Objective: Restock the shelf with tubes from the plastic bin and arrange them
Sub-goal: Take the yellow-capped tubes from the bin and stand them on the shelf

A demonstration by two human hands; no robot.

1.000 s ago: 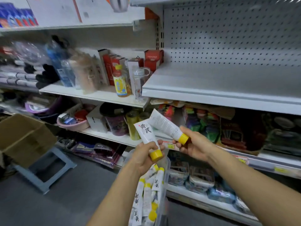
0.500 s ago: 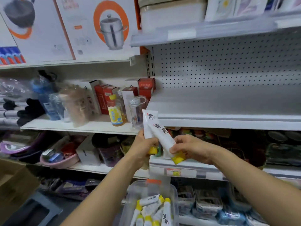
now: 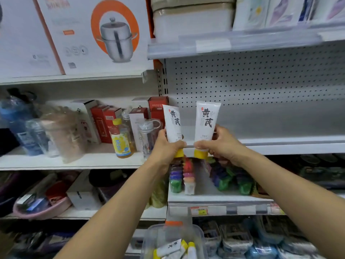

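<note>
Since half a second ago: two tubes, then crossed and lower, now upright, caps down, side by side at near edge of grey metal shelf (image 3: 280, 126); placement likely next

Left hand (image 3: 168, 146) grips white yellow-capped left tube (image 3: 172, 122); right hand (image 3: 222, 144) grips matching right tube (image 3: 206, 120)

Clear plastic bin (image 3: 197, 238), near bottom: more spare tubes (image 3: 171, 247) lying flat

A single wide-angle camera, worn on the person's head, faces the grey shelf (image 3: 280, 144) squarely from close range, tilted slightly down; the shelf's front edge runs across mid-frame; the left hand (image 3: 166, 148), gripping the left tube (image 3: 172, 124), and the right hand (image 3: 222, 144), gripping the right tube (image 3: 206, 122), reach in from the bottom edge to centre; the plastic bin (image 3: 149, 243) is cropped at the bottom.
</note>
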